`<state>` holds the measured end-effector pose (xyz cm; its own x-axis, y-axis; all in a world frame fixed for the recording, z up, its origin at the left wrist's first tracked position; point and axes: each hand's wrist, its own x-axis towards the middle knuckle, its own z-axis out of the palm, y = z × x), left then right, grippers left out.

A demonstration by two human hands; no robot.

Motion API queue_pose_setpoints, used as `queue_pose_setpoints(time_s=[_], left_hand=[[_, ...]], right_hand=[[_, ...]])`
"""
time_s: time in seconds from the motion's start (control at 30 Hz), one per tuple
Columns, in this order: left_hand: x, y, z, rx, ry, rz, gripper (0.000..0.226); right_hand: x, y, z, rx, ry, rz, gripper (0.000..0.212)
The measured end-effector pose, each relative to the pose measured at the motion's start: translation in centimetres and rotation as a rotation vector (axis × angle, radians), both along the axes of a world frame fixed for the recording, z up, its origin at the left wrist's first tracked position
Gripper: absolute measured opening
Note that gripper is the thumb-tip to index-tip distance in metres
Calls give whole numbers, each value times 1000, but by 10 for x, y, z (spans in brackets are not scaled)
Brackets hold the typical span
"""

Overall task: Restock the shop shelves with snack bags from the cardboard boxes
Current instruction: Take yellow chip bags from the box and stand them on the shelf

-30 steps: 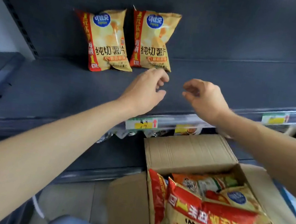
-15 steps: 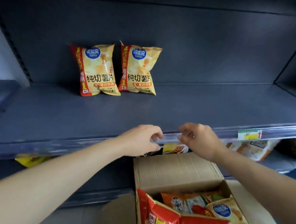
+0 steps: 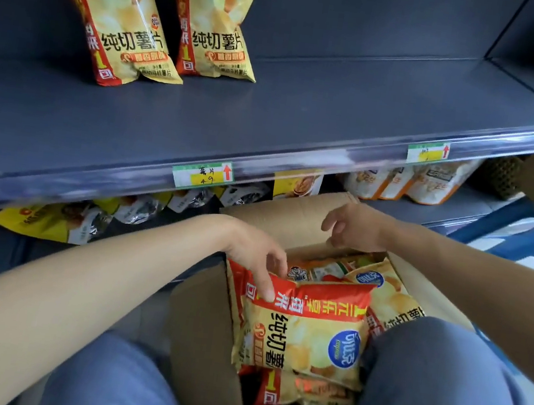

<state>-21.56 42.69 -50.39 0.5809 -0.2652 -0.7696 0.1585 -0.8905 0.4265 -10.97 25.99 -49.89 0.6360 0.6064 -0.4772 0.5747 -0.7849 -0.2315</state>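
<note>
The left hand (image 3: 256, 258) pinches the upper left corner of a yellow chip bag (image 3: 306, 333): 1 finger lies flat on the bag's red top band and the others curl over the edge behind it. That bag stands at the front of an open cardboard box (image 3: 203, 336), directly under the grip, with more bags (image 3: 383, 285) packed behind it and 1 more (image 3: 308, 394) below it.

The right hand (image 3: 355, 227) hovers to the right of the grip and farther from the person, over the far end of the box. Its fingers hang loosely curled and hold nothing.

Above and beyond the grip runs a dark shelf (image 3: 270, 117). At its back, up and to the left of the pinching hand, 2 chip bags (image 3: 122, 23) of the same kind stand upright side by side, touching. A green and yellow price label (image 3: 203, 173) sits on the shelf's front edge just above the grip, and a 2nd one (image 3: 428, 152) farther right.

Beneath the shelf, left of the grip, dark and yellow packets (image 3: 69, 220) lie on a lower shelf; white and orange packets (image 3: 414, 181) stand far to the right.

The person's knees (image 3: 439, 378) in blue trousers flank the box, nearer than the grip.
</note>
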Motion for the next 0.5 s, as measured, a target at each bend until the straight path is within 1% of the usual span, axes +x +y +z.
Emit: queue_pose_setpoints(time_s=[0.1, 0.23, 0.33, 0.43, 0.5], left_hand=[[2, -11, -12, 34, 9, -18, 83], [7, -26, -18, -33, 44, 28, 96], [10, -40, -20, -68, 30, 39, 88], [18, -46, -19, -31, -21, 19, 77], [23, -44, -18, -14, -33, 26, 73]], right_hand=[[3, -16, -13, -111, 67, -25, 40], [7, -35, -27, -253, 68, -46, 39], [6, -47, -30, -367, 53, -71, 41], [14, -63, -44, -400, 5, -187, 40], [20, -78, -59, -408, -43, -221, 49]])
